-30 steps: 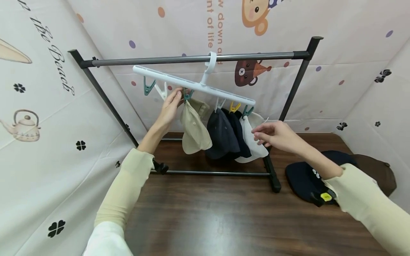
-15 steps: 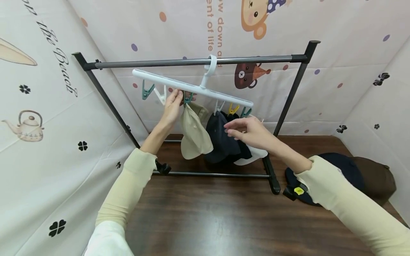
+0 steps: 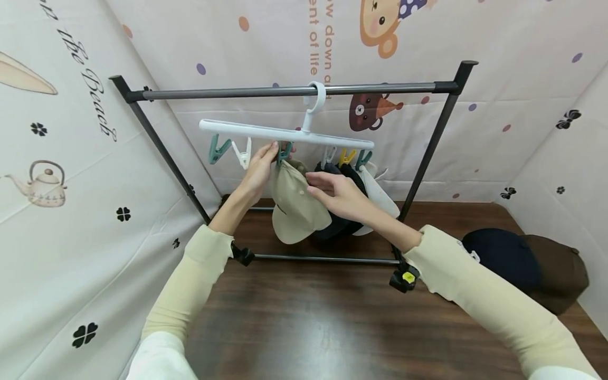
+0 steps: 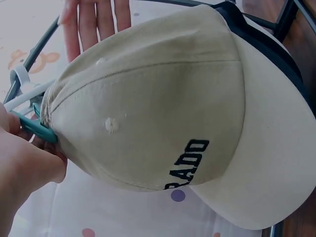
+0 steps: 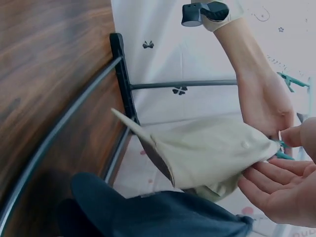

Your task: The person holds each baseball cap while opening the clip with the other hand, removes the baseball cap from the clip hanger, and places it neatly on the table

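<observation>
A beige baseball cap [image 3: 296, 206] hangs by its back edge from a green clip [image 4: 39, 127] on a white hanger [image 3: 266, 131]. My left hand [image 3: 258, 170] pinches that clip at the cap's top, thumb on the near side. Dark lettering shows on the cap front in the left wrist view. My right hand [image 3: 339, 195] has its fingers extended at the cap's right side; in the right wrist view its fingertips [image 5: 252, 182] lie right at the fabric near the clip. Behind this hand hang a dark blue cap [image 5: 163, 215], a black one and a white cap [image 3: 382, 196].
The hanger hooks over the dark bar [image 3: 228, 93] of a black rack. A green clip [image 3: 219, 149] and a white clip [image 3: 243, 154] hang at its left end. On the wooden floor at right lie a navy cap [image 3: 503, 258] and a brown cap [image 3: 560, 272].
My right hand has moved left from the white cap, past the dark caps, to the beige cap. The hanger now tilts less. My left hand stays at the green clip.
</observation>
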`<state>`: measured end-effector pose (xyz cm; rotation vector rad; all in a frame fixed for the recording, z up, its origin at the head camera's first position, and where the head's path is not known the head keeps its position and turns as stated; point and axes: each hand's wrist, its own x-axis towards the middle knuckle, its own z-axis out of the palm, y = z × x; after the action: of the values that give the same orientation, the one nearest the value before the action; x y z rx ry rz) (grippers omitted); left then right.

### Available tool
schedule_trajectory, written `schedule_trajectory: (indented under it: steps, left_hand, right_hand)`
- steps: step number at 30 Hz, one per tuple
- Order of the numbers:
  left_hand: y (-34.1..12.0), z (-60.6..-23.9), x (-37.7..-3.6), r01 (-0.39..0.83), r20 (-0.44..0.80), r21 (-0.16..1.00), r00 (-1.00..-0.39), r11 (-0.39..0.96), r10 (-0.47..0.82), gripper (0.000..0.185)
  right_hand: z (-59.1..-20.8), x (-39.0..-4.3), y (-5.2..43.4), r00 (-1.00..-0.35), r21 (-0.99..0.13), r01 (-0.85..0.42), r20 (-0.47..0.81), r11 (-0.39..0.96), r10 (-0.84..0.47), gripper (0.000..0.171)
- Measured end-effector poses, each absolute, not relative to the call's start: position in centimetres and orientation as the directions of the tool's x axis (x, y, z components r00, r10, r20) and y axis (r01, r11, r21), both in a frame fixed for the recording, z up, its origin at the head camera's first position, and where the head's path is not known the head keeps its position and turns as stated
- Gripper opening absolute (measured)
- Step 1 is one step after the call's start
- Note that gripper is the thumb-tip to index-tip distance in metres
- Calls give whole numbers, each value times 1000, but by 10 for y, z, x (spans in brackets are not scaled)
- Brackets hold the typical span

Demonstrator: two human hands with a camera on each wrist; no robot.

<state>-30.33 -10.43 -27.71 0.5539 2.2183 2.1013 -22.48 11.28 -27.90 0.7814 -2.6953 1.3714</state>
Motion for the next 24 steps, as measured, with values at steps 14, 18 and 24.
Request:
schedule_trajectory:
  steps: [14,18,24]
  left_hand:
    - [-110,-282,-298,207,226,974,-884,-92,409,49]
    - [-112,-283,-299,213,221,975,-864,-69,452,52]
    - [-110,-285,-299,169,201,980,-866,-110,458,54]
  right_hand:
    - [-285,-250,89,-889,-830,-361,168,426,-426,41]
    - [-284,-251,87,-882,-842,-353,155,407,-444,35]
    - [-282,-251,82,-877,-865,-328,129,380,-463,26]
